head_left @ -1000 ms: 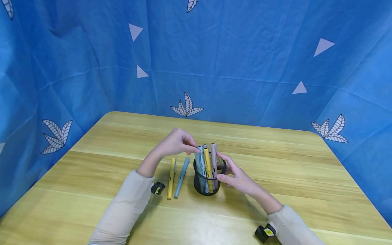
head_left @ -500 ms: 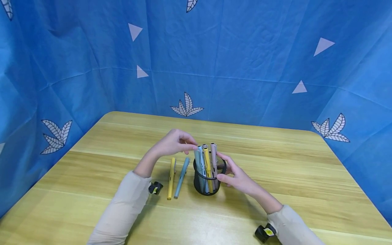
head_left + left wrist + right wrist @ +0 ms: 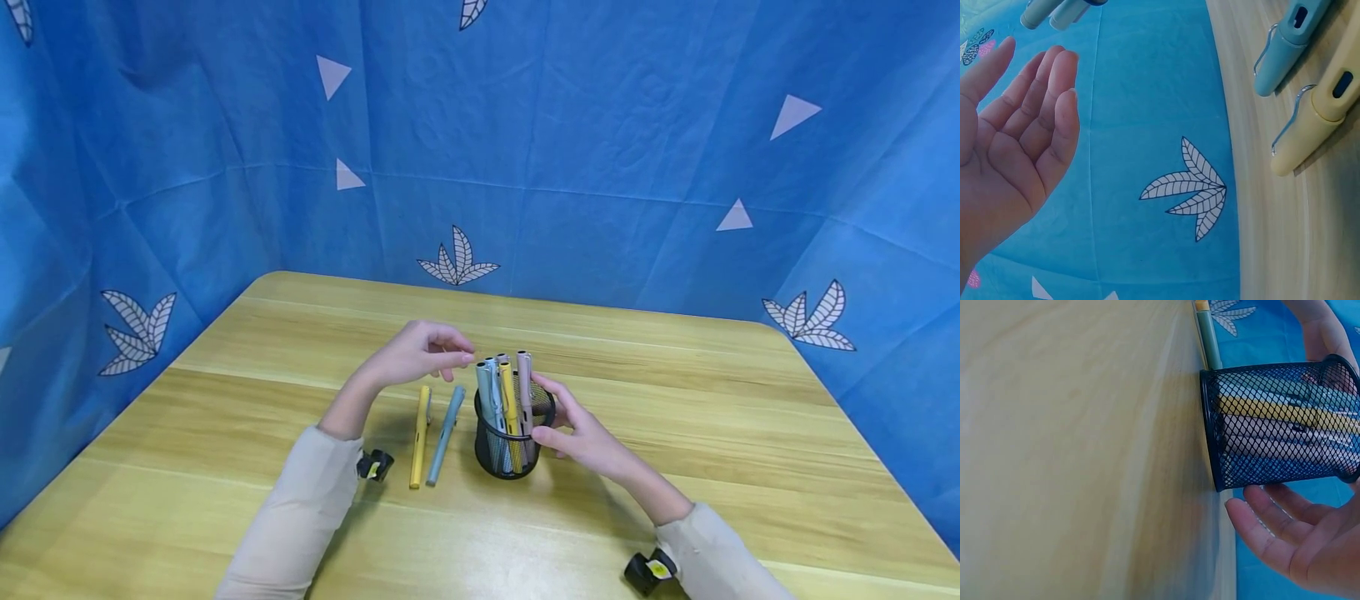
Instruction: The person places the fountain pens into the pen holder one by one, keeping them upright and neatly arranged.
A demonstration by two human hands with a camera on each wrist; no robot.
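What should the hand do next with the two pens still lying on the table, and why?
Probably the left hand should drop to the blue pen beside the yellow pen and pick it up. That hand is open and holds nothing, both pens lie flat just under it, and the right hand is at the side of the mesh cup.

one black mesh pen holder (image 3: 513,440) stands near the middle of the wooden table (image 3: 750,433). five pens stand in it: two pale blue (image 3: 487,392), two yellow (image 3: 508,396), though the far one shows only its tip, and one pinkish grey (image 3: 524,385). two pens lie on the table to its left, one yellow (image 3: 419,436) and one blue (image 3: 446,434).
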